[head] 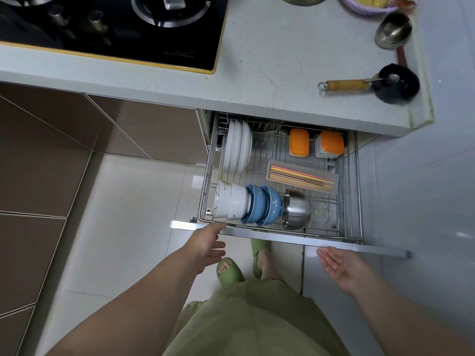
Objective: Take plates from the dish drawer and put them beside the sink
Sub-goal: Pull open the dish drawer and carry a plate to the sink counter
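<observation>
The wire dish drawer [356, 191] stands pulled out under the worktop. Several white plates [237, 147] stand on edge in its far left rack. My left hand [207, 246] reaches toward the drawer's front left corner, fingers straight and empty, its tips at the steel front rail [290, 238]. My right hand [341, 268] is held palm up just below the rail on the right, fingers relaxed, holding nothing. The sink is not in view.
In the drawer lie white bowls [232, 204], blue bowls [264, 208], a steel bowl [297, 210], a chopstick tray [302, 178] and two orange-lidded boxes [299, 142]. A black hob [115, 29] and ladles [393, 29] sit on the worktop [277, 60]. My green slippers [228, 271] stand on the tiled floor.
</observation>
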